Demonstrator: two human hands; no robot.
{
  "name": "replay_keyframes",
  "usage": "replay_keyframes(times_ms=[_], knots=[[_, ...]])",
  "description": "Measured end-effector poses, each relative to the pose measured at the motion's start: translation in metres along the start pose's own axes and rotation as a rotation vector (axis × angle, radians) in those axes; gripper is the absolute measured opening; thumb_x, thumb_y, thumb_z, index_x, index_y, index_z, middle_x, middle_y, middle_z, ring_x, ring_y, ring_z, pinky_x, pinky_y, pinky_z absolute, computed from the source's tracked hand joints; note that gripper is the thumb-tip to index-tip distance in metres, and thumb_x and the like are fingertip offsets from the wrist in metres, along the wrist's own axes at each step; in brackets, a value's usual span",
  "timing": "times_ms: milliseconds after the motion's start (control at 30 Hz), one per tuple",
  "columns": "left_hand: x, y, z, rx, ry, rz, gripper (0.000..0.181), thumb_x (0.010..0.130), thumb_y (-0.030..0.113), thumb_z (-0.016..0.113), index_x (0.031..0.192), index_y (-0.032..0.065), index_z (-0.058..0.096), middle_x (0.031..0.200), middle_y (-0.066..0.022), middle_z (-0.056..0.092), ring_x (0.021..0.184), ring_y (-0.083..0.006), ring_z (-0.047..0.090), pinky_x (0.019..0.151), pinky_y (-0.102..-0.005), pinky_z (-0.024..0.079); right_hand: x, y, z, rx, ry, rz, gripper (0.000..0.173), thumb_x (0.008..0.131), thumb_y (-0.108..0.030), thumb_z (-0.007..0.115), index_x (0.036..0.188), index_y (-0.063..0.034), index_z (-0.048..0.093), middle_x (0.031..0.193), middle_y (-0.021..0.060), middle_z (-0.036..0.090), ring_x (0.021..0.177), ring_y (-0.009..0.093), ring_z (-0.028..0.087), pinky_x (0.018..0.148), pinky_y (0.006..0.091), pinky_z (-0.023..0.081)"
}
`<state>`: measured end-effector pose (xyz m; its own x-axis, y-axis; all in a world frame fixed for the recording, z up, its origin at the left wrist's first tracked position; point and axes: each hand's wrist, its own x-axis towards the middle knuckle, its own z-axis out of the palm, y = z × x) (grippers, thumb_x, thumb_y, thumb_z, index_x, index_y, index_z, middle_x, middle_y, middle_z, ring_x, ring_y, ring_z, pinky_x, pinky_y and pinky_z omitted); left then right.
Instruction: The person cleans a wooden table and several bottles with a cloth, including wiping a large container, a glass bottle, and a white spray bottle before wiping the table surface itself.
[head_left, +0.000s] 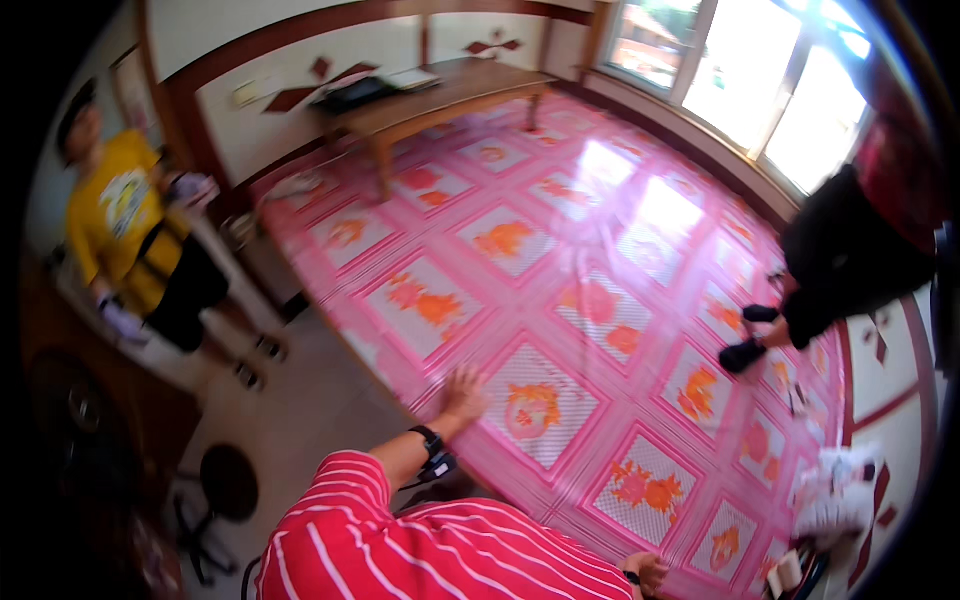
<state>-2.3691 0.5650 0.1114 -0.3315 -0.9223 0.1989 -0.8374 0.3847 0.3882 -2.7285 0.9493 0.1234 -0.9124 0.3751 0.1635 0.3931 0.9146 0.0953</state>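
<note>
A pink sheet (645, 315) printed with orange flowers in white squares covers the broad raised platform before me. Palm down near its left front edge, my left hand (465, 394) rests on the sheet with its fingers somewhat spread and nothing in it. A black strap with a small device (435, 454) is around that wrist. My right hand (649, 571) is low at the platform's front edge, beside a black wristband (631, 577). It is small and blurred, so its finger posture is unclear.
A low wooden table (450, 94) on the platform holds a dark case and papers. One person (131, 217) stands on the floor at left; another (847, 262) is on the platform at right. A round stool (229, 482) stands lower left; piled items (832, 491) lie at right.
</note>
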Motion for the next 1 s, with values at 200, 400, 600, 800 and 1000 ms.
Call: replay_keyframes(times_ms=[200,400,600,800,1000], knots=[[-0.083,0.015,-0.043,0.093,-0.088,-0.015,0.056,0.089,0.041,0.045,0.136,0.0108,0.04,0.149,-0.0113,0.021,0.139,-0.0319,0.009,0.109,-0.0571,0.002,-0.001,-0.02,-0.006,0.031,0.094,-0.294,0.042,0.092,-0.035,0.044,0.126,-0.0106,0.046,0.126,0.0121,0.051,0.115,0.029,0.048,0.092,0.0439,0.037],[-0.084,0.022,-0.055,0.085,-0.237,-0.022,0.06,0.093,0.044,0.037,0.141,0.0079,0.028,0.152,-0.0126,0.011,0.141,-0.0318,-0.001,0.109,-0.0574,-0.005,-0.005,-0.037,-0.02,0.185,0.117,-0.524,0.041,0.091,-0.033,0.048,0.126,-0.0106,0.046,0.123,0.011,0.054,0.109,0.026,0.051,0.087,0.0393,0.04],[-0.08,0.025,-0.072,-0.045,-0.469,-0.057,0.068,0.091,0.048,0.038,0.144,0.008,0.022,0.154,-0.0114,0.003,0.14,-0.0303,-0.012,0.109,-0.0543,-0.011,-0.023,-0.04,-0.043,0.539,-0.014,-0.85,0.041,0.091,-0.031,0.051,0.126,-0.0106,0.047,0.12,0.01,0.056,0.104,0.024,0.054,0.083,0.0353,0.042],[-0.103,-0.033,-0.131,-0.731,-0.501,-0.004,0.057,0.092,0.046,0.044,0.13,0.0046,0.047,0.139,-0.0149,0.039,0.133,-0.0308,0.029,0.11,-0.0463,0.018,-0.098,-0.06,-0.075,0.975,-0.635,-1.112,0.041,0.091,-0.03,0.055,0.126,-0.0106,0.047,0.117,0.0091,0.058,0.099,0.022,0.057,0.078,0.0313,0.045],[-0.26,-0.193,-0.154,-0.798,-0.346,-0.421,0.047,0.087,0.04,0.054,0.118,0.0039,0.056,0.113,-0.015,0.062,0.103,-0.026,0.059,0.088,-0.0367,0.046,-0.299,-0.083,-0.139,0.964,-1.443,-1.279,0.036,0.093,-0.029,0.051,0.122,-0.0078,0.049,0.111,0.0119,0.059,0.1,0.022,0.056,0.086,0.032,0.043]])
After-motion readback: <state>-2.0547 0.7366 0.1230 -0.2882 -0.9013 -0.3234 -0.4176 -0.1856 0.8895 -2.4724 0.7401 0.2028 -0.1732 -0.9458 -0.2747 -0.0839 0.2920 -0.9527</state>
